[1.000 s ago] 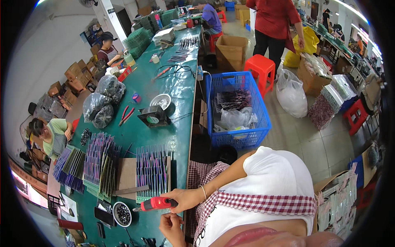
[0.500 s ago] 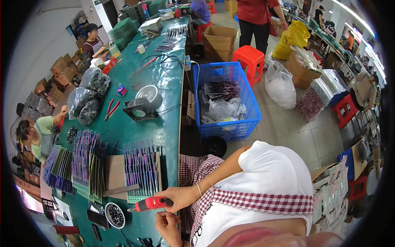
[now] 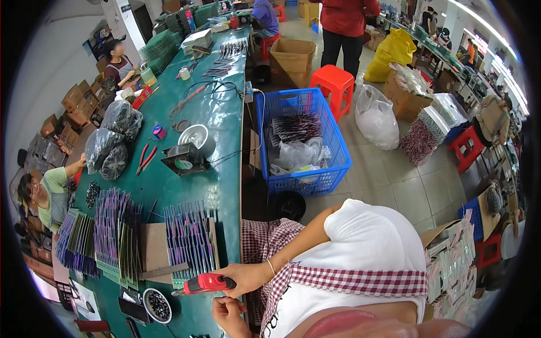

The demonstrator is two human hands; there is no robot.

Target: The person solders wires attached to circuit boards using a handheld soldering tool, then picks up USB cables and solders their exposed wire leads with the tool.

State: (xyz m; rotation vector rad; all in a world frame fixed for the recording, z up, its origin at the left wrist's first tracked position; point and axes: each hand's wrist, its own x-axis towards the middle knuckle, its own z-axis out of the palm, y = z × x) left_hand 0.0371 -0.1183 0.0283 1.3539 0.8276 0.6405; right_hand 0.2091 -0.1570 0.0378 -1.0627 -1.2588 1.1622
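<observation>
My right hand (image 3: 251,278), a band at its wrist, is closed around a red hand tool (image 3: 204,283) with a dark end and a narrow tip; its exact kind is unclear. The tip lies near the front edge of a rack of thin purple and dark rods (image 3: 191,239) on the green table. Below it, my left hand (image 3: 230,316) has curled fingers; whatever is in them, if anything, is hidden. A flat metal strip (image 3: 163,271) lies across the board left of the rack. Beside the tool tip stands a white bowl of small dark parts (image 3: 157,305).
More racks of rods (image 3: 117,236) stand farther left. Red-handled pliers (image 3: 146,159), a dark box-shaped device (image 3: 185,158), a white pot (image 3: 193,135) and black bags (image 3: 114,132) are up the table. A blue crate (image 3: 304,141) and a red stool (image 3: 333,87) stand beside it.
The whole view has shifted slightly. My right hand still grips the red tool near the rack, and my left hand stays curled below it. The standing person in red has changed posture.
</observation>
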